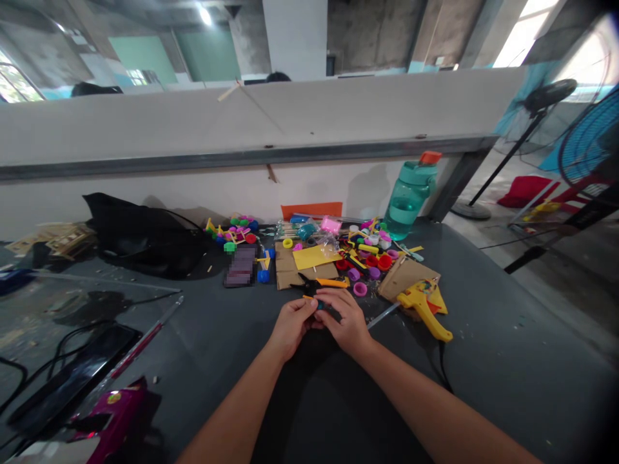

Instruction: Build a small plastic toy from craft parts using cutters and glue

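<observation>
**A:** Where's the small part?

**B:** Pinched between both hands: a thin orange stick (pixel 307 297) meeting a dark teal bit (pixel 320 305), though the fingers hide the join.

**A:** Which way does it lie?

**B:** Its long axis runs roughly sideways across the fingers. The orange end pokes out toward the left hand (pixel 290 327), and the teal bit sits nearer the right hand (pixel 342 316).

**A:** Are the hands open?

**B:** No, both are curled almost shut on it. The right hand's fingers (pixel 333 299) cover most of it, so the exact grip is hidden.

**A:** What's nearby?

**B:** Orange-handled cutters (pixel 333 282) lie just beyond the fingertips.
</observation>
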The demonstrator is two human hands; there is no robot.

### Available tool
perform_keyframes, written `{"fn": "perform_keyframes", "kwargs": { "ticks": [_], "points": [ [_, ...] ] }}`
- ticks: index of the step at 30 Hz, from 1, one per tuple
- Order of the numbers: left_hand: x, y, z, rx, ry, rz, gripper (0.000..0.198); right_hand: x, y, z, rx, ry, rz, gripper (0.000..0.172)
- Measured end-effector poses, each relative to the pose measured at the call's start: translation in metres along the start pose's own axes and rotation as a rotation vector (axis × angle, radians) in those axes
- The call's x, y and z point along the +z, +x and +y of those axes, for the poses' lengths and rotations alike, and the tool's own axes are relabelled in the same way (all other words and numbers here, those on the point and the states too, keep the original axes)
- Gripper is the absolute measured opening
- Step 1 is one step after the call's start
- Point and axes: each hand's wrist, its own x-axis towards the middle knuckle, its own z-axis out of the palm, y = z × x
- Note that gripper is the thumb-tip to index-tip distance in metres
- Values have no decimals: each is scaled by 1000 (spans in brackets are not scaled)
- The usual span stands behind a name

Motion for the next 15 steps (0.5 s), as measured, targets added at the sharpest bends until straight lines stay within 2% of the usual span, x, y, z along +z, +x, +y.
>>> {"fn": "perform_keyframes", "kwargs": {
  "ticks": [5,10,15],
  "points": [
    [0,0,0,4,23,-26,22,1,-1,2,46,-2,31,18],
    [-1,0,-1,4,14,-11,21,0,0,-1,10,-2,4,24],
    [0,0,-1,5,16,-4,23,0,0,0,31,8,26,16]
  ]
}}
